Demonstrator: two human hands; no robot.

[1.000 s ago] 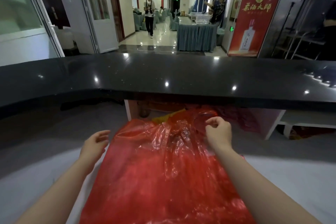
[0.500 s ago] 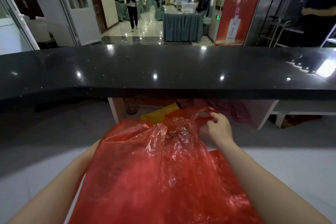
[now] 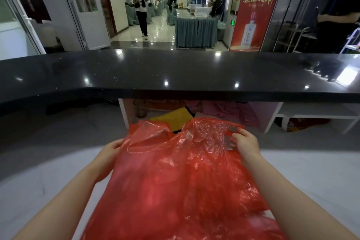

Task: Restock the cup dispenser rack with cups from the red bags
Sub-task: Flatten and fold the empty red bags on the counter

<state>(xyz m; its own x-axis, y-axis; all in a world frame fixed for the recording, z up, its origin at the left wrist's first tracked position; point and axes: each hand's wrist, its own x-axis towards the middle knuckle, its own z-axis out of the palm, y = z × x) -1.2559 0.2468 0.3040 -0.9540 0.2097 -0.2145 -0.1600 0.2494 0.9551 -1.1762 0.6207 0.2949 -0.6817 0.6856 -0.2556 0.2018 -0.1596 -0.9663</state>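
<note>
- A red bag lies on the near white surface, between both forearms.
- The left hand grips the bag's left edge.
- The right hand pinches its far right handle.
- Farther off runs a black counter.

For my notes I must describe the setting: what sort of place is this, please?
Probably a service counter at a hotel or restaurant banquet hall: a long black counter, skirted tables with covered chairs down the tiled hall, and a red liquor banner.
</note>
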